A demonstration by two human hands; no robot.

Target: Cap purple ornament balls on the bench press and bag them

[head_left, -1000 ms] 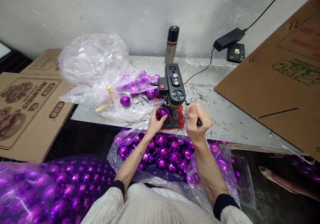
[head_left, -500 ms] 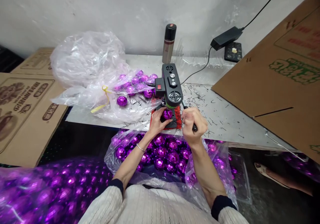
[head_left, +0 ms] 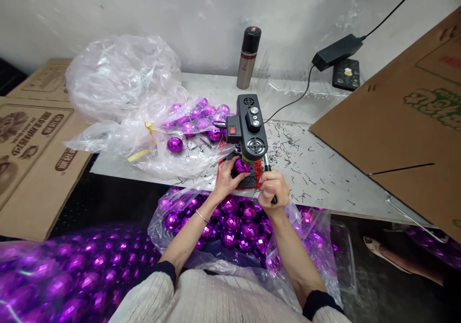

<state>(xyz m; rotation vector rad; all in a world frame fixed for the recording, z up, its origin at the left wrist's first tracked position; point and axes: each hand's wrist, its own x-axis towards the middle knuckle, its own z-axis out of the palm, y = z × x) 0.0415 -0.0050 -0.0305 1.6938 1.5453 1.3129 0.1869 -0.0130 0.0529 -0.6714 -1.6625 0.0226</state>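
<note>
A shiny purple ball (head_left: pixel 242 166) sits under the head of a black bench press machine (head_left: pixel 251 127) with a red switch and round vents. My left hand (head_left: pixel 226 176) grips this ball between thumb and fingers. On the machine's right side, my right hand (head_left: pixel 274 188) is wrapped round the black-gripped lever handle (head_left: pixel 267 165). Beneath the machine lies a red and black base (head_left: pixel 248 182), partly hidden by my left hand. More purple balls (head_left: pixel 230 222) fill an open clear plastic bag below the table edge.
Loose purple balls and a knotted clear bag (head_left: pixel 122 82) lie left of the machine. Behind stand a spray can (head_left: pixel 248 58), a black power adapter (head_left: pixel 336 52) and a dark phone-like slab (head_left: pixel 346 74). Cardboard boxes (head_left: pixel 392 121) flank both sides. Thin dark bits litter the white tabletop (head_left: pixel 317 179).
My right hand and the lever have moved down and slightly left. My left hand stays on the ball under the machine. The whole view has shifted a little.
</note>
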